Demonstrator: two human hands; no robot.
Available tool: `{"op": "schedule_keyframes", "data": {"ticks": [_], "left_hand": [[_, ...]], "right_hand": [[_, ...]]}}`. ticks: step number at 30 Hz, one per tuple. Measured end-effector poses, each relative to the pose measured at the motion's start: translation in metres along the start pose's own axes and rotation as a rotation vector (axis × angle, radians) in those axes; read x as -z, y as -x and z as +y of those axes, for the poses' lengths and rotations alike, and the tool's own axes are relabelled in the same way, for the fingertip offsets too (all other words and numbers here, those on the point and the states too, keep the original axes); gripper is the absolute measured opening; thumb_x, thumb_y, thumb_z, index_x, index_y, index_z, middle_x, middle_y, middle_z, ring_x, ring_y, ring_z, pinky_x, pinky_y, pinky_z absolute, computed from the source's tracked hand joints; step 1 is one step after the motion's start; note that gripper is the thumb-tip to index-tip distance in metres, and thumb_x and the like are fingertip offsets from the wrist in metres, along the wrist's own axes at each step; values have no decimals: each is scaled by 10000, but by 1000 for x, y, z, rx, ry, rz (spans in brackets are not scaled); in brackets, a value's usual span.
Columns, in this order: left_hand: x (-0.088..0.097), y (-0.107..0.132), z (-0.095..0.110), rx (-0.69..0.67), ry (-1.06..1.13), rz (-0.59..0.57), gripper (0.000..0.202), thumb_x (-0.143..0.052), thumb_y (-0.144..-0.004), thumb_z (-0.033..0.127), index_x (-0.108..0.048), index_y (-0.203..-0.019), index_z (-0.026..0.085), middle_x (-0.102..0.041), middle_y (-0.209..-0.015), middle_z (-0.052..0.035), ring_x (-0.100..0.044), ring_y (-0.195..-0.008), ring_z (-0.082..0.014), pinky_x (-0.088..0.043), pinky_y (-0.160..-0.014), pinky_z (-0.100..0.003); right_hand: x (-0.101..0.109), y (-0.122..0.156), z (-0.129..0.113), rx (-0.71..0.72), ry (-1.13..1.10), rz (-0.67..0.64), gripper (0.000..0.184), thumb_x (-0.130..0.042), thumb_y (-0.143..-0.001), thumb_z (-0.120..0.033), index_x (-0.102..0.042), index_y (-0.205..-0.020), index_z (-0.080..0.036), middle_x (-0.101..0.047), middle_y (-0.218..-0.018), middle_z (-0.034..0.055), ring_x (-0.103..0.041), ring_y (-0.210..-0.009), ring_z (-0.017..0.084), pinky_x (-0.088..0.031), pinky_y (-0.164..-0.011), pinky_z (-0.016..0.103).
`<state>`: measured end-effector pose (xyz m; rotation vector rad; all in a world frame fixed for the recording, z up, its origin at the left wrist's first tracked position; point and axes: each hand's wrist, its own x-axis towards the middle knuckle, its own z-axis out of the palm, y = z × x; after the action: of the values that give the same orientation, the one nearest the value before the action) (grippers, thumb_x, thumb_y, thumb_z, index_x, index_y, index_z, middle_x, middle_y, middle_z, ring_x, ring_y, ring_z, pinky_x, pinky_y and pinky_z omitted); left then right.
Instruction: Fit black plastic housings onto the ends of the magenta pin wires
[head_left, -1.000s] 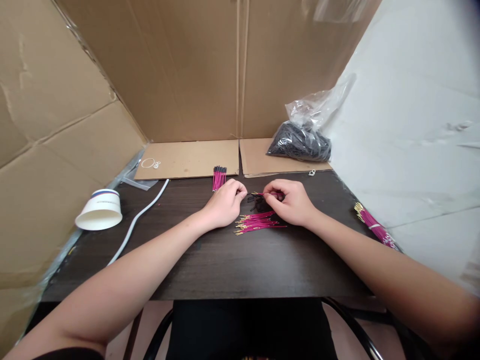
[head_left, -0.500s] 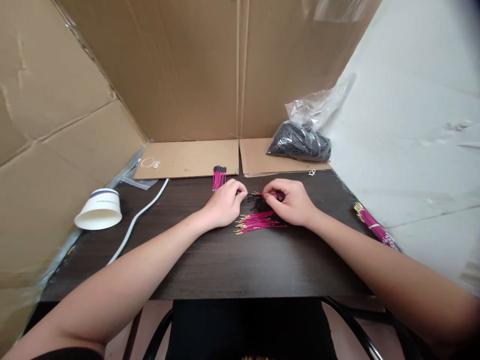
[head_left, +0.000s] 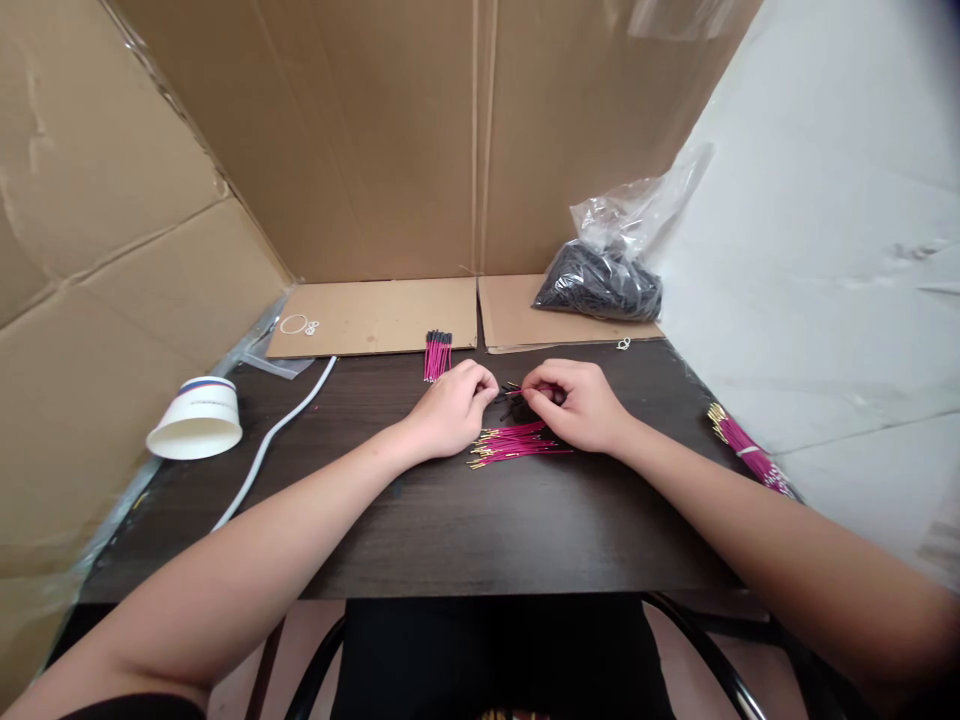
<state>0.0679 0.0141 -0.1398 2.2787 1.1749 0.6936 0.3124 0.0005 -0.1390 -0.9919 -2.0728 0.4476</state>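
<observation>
My right hand point(head_left: 574, 405) is closed in a pinch on a magenta wire point(head_left: 515, 391), whose gold-tipped end points left. Facing it, my left hand point(head_left: 455, 408) has thumb and forefinger pressed together on a thin black piece, too small to make out fully. Between and under the fingers lies a small heap of black tube pieces point(head_left: 516, 408), partly hidden by my right hand. Just below the hands, a loose pile of magenta wires point(head_left: 517, 443) has its gold ends toward the left. Beyond my left hand lies a bunch of magenta wires with black sleeves point(head_left: 438, 355).
A clear bag of black tube pieces point(head_left: 600, 283) rests on cardboard at the back right. A tied bundle of magenta wires point(head_left: 746, 450) lies by the right wall. On the left are a tipped paper cup point(head_left: 196, 420) and a grey cable point(head_left: 277, 435). White rings point(head_left: 294, 324) lie back left.
My two hands have come slightly closer together, the left shifting right and the right shifting left. The wire and the black piece remain in the fingers.
</observation>
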Motion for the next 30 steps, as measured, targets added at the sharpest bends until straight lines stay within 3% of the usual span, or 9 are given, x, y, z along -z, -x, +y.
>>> {"op": "schedule_keyframes", "data": {"ticks": [30], "left_hand": [[2,1,5,4,31,29,175,-523,-1100,237,-647,-985,193,-708,-1062,-95,-671,-976,-251,-542,-937,-438]], "right_hand": [[-3,1,0,-50,-5,-48,182,-640,-992,-173,-750,-850,-203,-777,-823,37,-689,-730,182,-500,-717,309]]}}
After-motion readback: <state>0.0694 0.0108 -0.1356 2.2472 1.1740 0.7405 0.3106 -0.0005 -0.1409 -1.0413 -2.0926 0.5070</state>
